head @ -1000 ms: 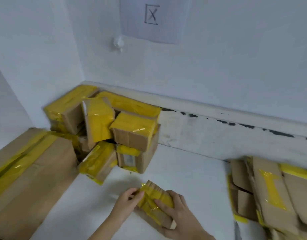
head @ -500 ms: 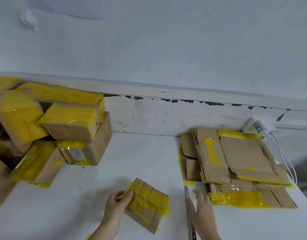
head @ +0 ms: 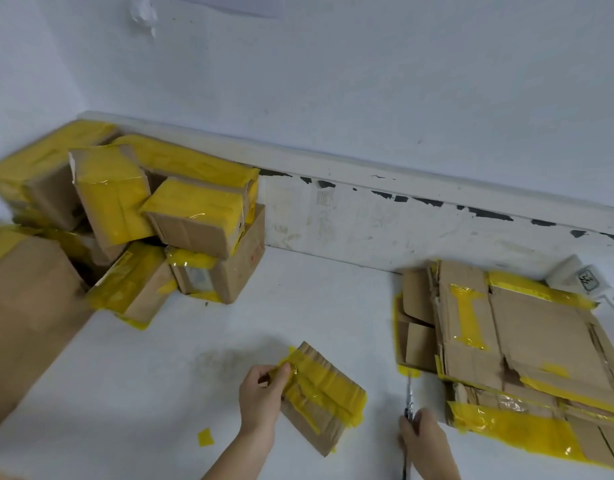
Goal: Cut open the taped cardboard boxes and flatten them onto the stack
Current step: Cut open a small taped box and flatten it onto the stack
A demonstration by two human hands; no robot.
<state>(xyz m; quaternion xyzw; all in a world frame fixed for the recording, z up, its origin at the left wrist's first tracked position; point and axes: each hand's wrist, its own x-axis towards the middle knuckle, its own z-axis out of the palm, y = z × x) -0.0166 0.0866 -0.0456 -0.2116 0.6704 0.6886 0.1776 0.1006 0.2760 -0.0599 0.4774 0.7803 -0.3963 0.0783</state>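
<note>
nothing here can be read. the white adapter (head: 581, 277) behind the flattened stack (head: 527, 348) bears a dark mark, too blurred to make out.

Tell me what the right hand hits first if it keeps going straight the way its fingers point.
The right hand points up the table along the cutter. Straight on, it would probably meet the near-left corner of the flattened stack first, though depth is unclear.

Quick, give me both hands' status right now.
Left hand: fingers pinching the edge of the small taped box.
Right hand: fingers curling round the cutter lying on the table.
</note>
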